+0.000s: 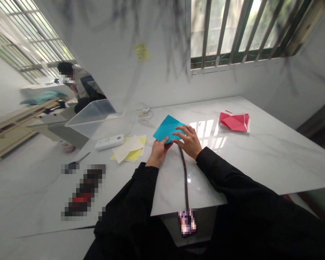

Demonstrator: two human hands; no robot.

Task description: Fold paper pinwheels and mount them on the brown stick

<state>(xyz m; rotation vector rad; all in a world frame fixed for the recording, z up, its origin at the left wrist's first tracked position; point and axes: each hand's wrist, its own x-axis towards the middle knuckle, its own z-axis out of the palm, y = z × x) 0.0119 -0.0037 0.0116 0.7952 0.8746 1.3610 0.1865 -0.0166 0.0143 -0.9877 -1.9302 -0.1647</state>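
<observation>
A blue sheet of paper (165, 127) is held up a little above the white marbled table. My left hand (159, 150) grips its near edge, thumb on top and the fingers underneath. Over the right side of the sheet lies my right hand (189, 141), its fingers bent and spread apart, the fingertips at the paper's surface. Whether the right hand bears any of the paper's weight cannot be told. A dark strap (185, 177) runs from below the hands to the table's near edge.
Left of the hands lie yellow and white papers (128, 148), a white device (109, 142), a clear plastic bin (97, 121) and scissors (79, 161). Red folded paper (234, 122) rests at the right. A person (82, 85) sits beyond the bin. A pixelated dark item (85, 191) lies front left.
</observation>
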